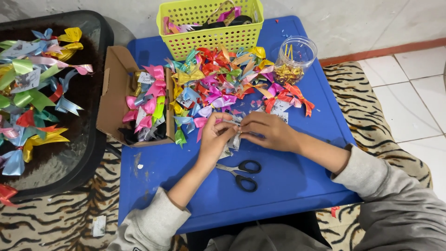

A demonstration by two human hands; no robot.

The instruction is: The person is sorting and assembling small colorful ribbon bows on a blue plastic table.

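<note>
My left hand [214, 138] and my right hand [265, 131] meet over the middle of the blue table [288, 181], fingertips pinched together on a small pale ribbon bow with a paper tag [233, 138]. Just beyond the hands lies a heap of coloured ribbon bows [223, 81]. Black-handled scissors [241, 173] lie on the table right below my hands, untouched.
A yellow basket [211, 37] stands at the table's far edge, a clear jar of gold ties [292, 60] to its right. A cardboard box of bows [125, 100] sits at the left. A dark round tray with more bows [83, 153] is further left. Tiger-striped rug below.
</note>
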